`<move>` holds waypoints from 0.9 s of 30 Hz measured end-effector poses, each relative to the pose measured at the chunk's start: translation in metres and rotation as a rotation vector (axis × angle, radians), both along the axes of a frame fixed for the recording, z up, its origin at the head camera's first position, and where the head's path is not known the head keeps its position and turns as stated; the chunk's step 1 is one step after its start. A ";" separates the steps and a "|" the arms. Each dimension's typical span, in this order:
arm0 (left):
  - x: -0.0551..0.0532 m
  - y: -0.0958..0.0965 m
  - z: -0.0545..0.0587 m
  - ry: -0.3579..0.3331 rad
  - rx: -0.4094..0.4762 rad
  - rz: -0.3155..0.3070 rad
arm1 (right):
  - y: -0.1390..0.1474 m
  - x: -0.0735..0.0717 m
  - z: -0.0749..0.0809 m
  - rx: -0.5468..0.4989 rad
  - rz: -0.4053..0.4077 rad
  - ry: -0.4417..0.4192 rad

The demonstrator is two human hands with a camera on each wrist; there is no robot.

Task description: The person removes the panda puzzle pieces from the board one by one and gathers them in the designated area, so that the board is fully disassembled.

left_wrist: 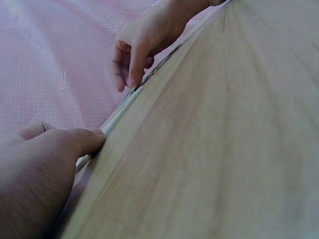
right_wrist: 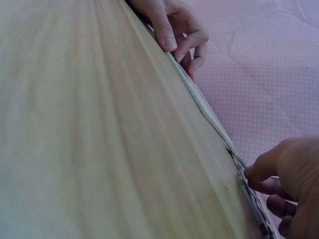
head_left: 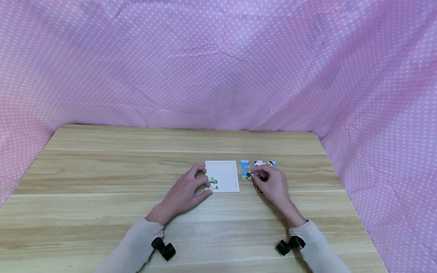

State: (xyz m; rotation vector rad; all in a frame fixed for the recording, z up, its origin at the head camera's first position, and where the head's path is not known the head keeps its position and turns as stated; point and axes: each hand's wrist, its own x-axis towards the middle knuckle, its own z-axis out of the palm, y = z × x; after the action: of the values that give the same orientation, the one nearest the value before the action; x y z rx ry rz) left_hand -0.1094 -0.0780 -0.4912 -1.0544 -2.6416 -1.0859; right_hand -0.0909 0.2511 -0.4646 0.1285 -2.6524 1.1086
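Observation:
A white puzzle board (head_left: pixel 228 176) lies on the table in the head view, with one green puzzle piece (head_left: pixel 214 186) in its lower left corner. My left hand (head_left: pixel 187 189) rests along the board's left side, its thumb at the near edge and its other fingertips at the left edge. Right of the board, my right hand (head_left: pixel 272 184) pinches a small puzzle piece between thumb and index finger, over other loose pieces. That piece (left_wrist: pixel 132 89) shows only as a sliver in the left wrist view. Blue puzzle pieces (head_left: pixel 244 163) lie beside the hand, partly covered by it.
More pieces with panda parts (head_left: pixel 271 163) lie behind the right hand. The wooden table (head_left: pixel 102 170) spreads out around the board. Pink dotted cloth (head_left: pixel 218 76) hangs behind it and at the sides. Black wrist cameras (head_left: pixel 164 248) sit on both sleeves.

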 end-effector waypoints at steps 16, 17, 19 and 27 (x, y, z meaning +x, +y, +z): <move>0.000 -0.001 0.000 -0.005 0.004 -0.001 | -0.001 0.000 0.002 0.038 0.013 0.010; 0.000 -0.001 0.000 -0.006 0.002 -0.001 | -0.001 0.000 0.003 0.039 0.013 0.012; -0.001 -0.001 0.000 -0.011 -0.002 0.000 | -0.001 0.000 0.003 0.036 0.014 0.017; -0.001 -0.001 0.001 -0.030 -0.026 0.013 | -0.002 0.001 0.003 0.019 0.017 0.033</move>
State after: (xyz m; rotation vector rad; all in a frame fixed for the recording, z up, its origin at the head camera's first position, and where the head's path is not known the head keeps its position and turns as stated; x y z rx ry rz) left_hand -0.1100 -0.0785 -0.4898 -1.0320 -2.6893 -1.0761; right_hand -0.0901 0.2493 -0.4612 0.1713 -2.6382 1.0773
